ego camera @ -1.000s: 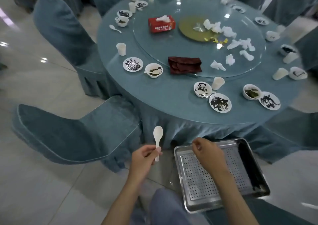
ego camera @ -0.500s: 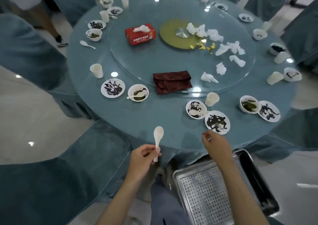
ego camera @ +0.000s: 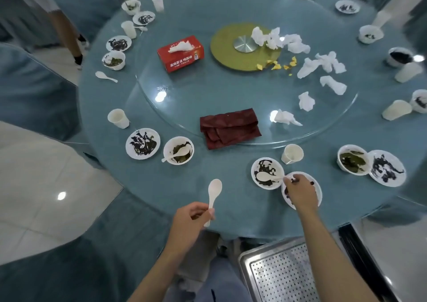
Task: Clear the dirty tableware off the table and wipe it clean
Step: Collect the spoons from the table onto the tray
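**Clearing step: second spoon pickup, near place setting**

Your left hand [ego camera: 188, 220] is gripping a white spoon [ego camera: 213, 193] by the handle, with the scoop pointing up and away from the fingers, over the near edge of the counter [ego camera: 231, 200].

Your right hand [ego camera: 300, 192] is curled over the dirty plate [ego camera: 318, 189]. Its fingers [ego camera: 287, 182] are right at the handle tip of the bowl spoon [ego camera: 265, 176]. That spoon lies in the sauce-smeared bowl [ego camera: 253, 171] just left of the fingertips. I cannot tell whether the pinch has closed; the knuckles hide the contact.

My read is that this is early in the clear-off. Most of the tableware around the counter has not been collected and wiping has not started.

Next move, as I see it:
- Confirm the pinch on the handle and lift it straight out. The scoop looks wet with sauce, so expect drips.
- The cup [ego camera: 292, 155] stands just beyond your fingertips, so don't clip it.
- The tray [ego camera: 246, 263] sits below your right forearm, near your knees. It looks like the drop point for both spoons, then the bowl and plate.
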A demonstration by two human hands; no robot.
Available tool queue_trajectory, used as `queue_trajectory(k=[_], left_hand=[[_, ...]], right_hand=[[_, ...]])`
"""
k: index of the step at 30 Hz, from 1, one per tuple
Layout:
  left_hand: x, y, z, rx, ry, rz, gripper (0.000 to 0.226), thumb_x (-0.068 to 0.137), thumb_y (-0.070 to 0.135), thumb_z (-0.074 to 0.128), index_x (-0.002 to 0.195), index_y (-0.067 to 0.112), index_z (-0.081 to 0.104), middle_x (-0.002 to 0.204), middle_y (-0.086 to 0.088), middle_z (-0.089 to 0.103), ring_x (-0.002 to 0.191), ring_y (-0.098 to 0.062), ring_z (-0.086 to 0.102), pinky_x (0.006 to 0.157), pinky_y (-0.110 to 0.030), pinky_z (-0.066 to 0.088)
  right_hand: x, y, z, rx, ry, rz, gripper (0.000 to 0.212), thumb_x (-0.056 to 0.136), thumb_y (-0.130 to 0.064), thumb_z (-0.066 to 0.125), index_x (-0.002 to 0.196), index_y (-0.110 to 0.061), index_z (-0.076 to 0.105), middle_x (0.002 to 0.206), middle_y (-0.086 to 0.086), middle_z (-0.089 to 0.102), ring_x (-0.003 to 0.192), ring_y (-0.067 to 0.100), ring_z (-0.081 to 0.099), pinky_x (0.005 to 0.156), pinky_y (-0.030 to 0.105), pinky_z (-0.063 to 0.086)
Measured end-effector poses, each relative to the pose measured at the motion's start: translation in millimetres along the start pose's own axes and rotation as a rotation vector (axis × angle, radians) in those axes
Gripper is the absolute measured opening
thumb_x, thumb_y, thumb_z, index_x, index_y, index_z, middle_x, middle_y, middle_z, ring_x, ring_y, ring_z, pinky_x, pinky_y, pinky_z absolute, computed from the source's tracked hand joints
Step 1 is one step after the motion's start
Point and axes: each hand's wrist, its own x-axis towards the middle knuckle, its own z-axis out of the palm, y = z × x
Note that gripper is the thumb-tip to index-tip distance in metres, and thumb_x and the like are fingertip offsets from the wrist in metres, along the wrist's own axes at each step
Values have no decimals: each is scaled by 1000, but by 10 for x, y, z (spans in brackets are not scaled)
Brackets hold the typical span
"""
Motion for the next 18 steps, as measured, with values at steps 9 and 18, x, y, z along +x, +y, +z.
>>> queue_trajectory(k=[9, 18], left_hand=[[278, -28, -157, 83, -42, 41, 2, 93, 14, 76, 90, 14, 76, 82, -1, 78, 74, -4, 70, 67, -16, 53], [587, 38, -405, 2, -71, -49, 5, 91, 8, 75, 95, 10, 76, 78, 1, 79, 59, -2, 63, 58, -18, 49]], right_hand=[[-146, -138, 6, 454, 68, 68, 10, 91, -16, 71, 91, -7, 76, 74, 11, 70, 54, 18, 58, 60, 31, 46], [-1146, -483, -69, 698, 124, 58, 8, 92, -13, 75, 97, -7, 74, 91, 8, 77, 81, 21, 69, 75, 34, 56]])
